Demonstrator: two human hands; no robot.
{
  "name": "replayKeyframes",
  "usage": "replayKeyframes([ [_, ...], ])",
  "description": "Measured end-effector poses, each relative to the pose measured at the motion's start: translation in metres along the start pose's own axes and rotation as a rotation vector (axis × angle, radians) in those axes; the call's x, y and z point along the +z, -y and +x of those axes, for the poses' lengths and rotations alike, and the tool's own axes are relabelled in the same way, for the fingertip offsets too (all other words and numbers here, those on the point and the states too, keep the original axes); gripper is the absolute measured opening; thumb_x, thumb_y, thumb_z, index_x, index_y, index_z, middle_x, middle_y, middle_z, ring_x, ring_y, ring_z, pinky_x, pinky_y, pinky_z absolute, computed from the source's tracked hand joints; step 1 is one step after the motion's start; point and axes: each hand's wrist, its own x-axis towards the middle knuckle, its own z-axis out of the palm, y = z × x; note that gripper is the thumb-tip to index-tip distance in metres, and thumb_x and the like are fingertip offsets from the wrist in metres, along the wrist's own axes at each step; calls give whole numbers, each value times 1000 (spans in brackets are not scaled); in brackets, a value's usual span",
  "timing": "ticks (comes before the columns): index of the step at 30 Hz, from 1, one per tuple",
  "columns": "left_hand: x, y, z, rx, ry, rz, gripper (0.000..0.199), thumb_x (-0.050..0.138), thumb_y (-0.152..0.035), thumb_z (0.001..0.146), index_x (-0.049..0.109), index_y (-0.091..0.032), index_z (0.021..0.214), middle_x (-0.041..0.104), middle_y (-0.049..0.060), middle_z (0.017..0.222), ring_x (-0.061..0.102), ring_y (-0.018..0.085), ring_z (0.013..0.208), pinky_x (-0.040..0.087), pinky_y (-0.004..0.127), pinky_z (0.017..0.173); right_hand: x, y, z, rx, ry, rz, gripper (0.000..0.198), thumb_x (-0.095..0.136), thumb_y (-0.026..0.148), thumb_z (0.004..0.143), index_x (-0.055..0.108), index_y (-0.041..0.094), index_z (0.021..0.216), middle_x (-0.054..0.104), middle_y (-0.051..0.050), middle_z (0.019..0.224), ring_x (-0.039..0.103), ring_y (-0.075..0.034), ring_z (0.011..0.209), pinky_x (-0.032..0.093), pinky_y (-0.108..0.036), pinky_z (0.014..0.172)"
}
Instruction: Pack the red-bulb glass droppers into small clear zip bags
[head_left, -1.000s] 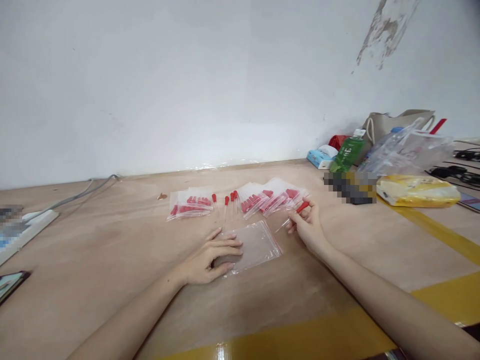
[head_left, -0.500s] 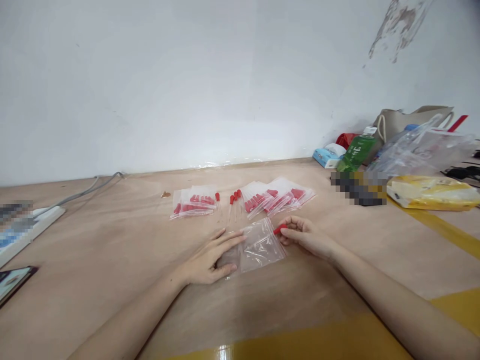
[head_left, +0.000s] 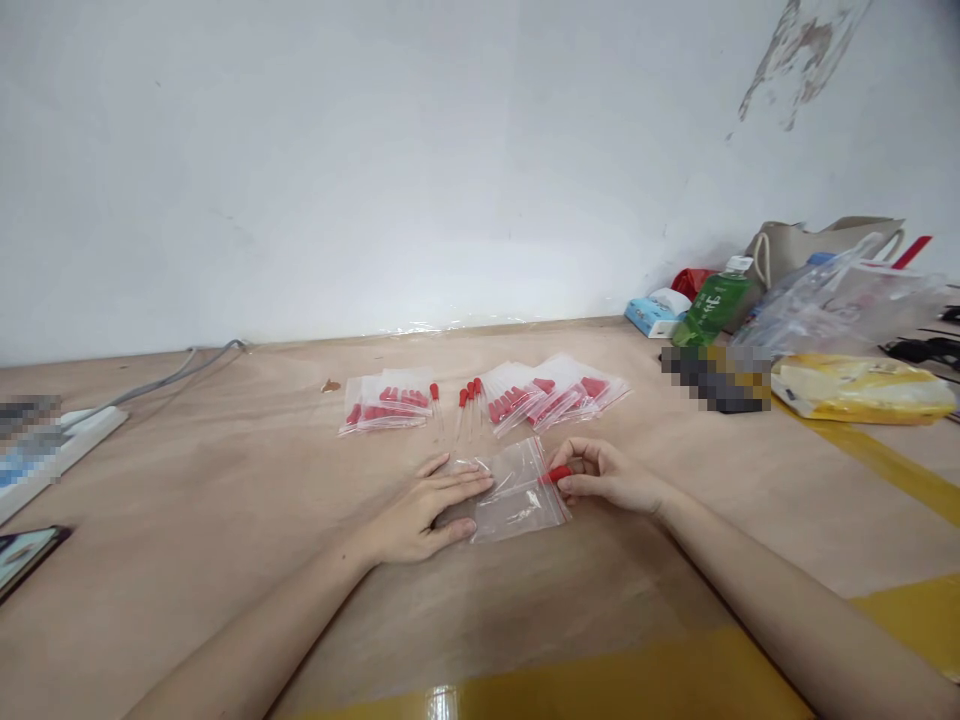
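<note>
A transparent zip-lock bag (head_left: 517, 508) lies on the table with its red-lined mouth facing right. My left hand (head_left: 431, 512) rests flat on the bag's left end, fingers spread and open. Between the thumb and fingers of my right hand (head_left: 596, 478) is the red bulb of a dropper (head_left: 556, 474). Its thin stem extends leftward at the bag, and the bulb's tip overlaps the mouth. Beyond my hands lie several loose red-bulbed droppers (head_left: 463, 398). Filled bags of droppers lie to their left (head_left: 390, 405) and right (head_left: 517, 400).
At the right stand a green bottle (head_left: 712, 305), a blue tissue pack (head_left: 651, 317), a yellow packet (head_left: 862, 388) and crumpled plastic bags (head_left: 832, 300). A power strip (head_left: 90, 440) and a phone (head_left: 34, 555) are at the left. The wall (head_left: 375, 180) bounds the table's back.
My right hand has moved slightly down, bringing the dropper's bulb up to and over the bag's mouth. My left hand stays flat on the bag.
</note>
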Motion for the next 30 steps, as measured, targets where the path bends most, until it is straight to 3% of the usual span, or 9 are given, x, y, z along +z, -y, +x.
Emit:
replayKeyframes([
  [5, 6, 0, 3, -82, -36, -14, 40, 40, -43, 90, 41, -33, 128, 42, 1, 135, 35, 21, 127, 10, 49, 107, -4, -1, 2, 47, -37, -26, 30, 73, 33, 62, 52, 15, 74, 60, 3, 67, 56, -8, 60, 48, -22, 58],
  [11, 13, 0, 4, -77, -76, 28, 44, 44, -45, 88, 39, -33, 129, 41, 2, 135, 36, 21, 126, 12, 48, 106, 12, -2, 4, 113, -74, 45, 33, 75, 36, 59, 57, 15, 78, 65, -1, 77, 58, -8, 61, 49, -24, 60],
  [17, 14, 1, 5, -64, -102, 16, 40, 43, -40, 89, 41, -32, 128, 43, 1, 134, 37, 21, 125, 16, 47, 106, 24, -5, 2, 123, -86, -109, 35, 72, 41, 61, 63, 12, 78, 61, 1, 57, 52, -7, 47, 45, -21, 49],
  [22, 12, 6, 4, -5, -171, -43, 38, 48, -37, 87, 47, -28, 124, 48, 3, 130, 42, 19, 122, 24, 42, 106, 14, -6, 1, 92, -132, -47, 46, 80, 30, 48, 52, 16, 81, 59, 5, 51, 54, -10, 42, 43, -22, 44],
  [26, 11, 8, 3, 42, -214, -76, 42, 55, -37, 83, 50, -25, 123, 49, 5, 129, 42, 20, 121, 31, 39, 103, 9, -7, 1, 61, -139, -3, 38, 80, 28, 48, 52, 15, 70, 61, 3, 55, 55, -10, 47, 45, -24, 49],
  [30, 11, 10, 3, 44, -181, -56, 45, 58, -39, 81, 50, -26, 123, 49, 5, 129, 42, 22, 121, 28, 42, 105, 9, -7, 1, 79, -96, -75, 29, 76, 32, 53, 62, 13, 70, 60, 1, 57, 51, -8, 48, 43, -23, 52],
])
